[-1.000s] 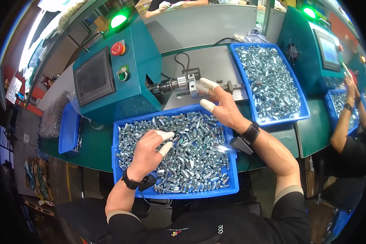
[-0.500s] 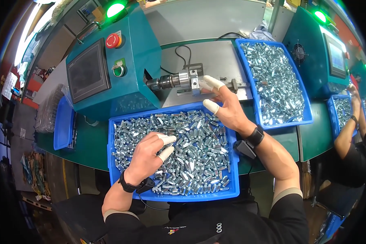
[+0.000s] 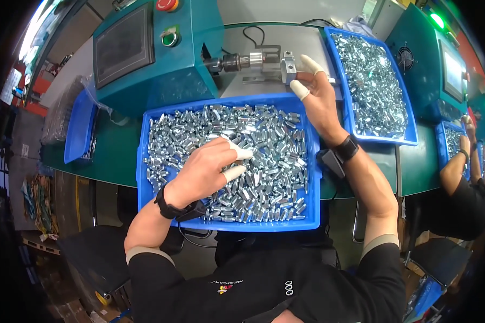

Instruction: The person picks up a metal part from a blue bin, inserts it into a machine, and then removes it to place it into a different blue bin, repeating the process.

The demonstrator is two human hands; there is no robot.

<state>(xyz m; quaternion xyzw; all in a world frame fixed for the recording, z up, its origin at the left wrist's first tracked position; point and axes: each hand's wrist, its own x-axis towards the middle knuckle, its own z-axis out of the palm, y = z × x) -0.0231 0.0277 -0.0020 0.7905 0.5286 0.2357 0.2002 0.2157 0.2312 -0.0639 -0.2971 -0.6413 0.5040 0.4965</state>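
My left hand point(image 3: 207, 168) is over the blue tray point(image 3: 229, 227) heaped with small shiny metal hex-shaped pieces point(image 3: 253, 199). Its thumb and index finger wear pale finger cots and point down toward the pieces, tips a little apart; I make out nothing between them. On the bench beyond, my right hand point(image 3: 320, 99), also in finger cots, has thumb and index finger against a silver sliding block point(image 3: 288, 69), other fingers curled behind it. Left of that block, a dark chuck point(image 3: 233, 62) with a silver collar point(image 3: 255, 58) sticks out of the teal machine point(image 3: 194, 75).
A second blue tray of metal pieces point(image 3: 416, 137) stands at the right. The machine carries a dark screen point(image 3: 123, 46), a red stop button point(image 3: 167, 4) and a green button point(image 3: 169, 37). A small blue tray point(image 3: 78, 129) leans at the left. A co-worker's arm point(image 3: 458, 161) shows far right.
The sliding block and my right hand have moved right, widening the gap to the collar. My left hand has stayed over the tray, slightly further right. The whole view has tilted downward.
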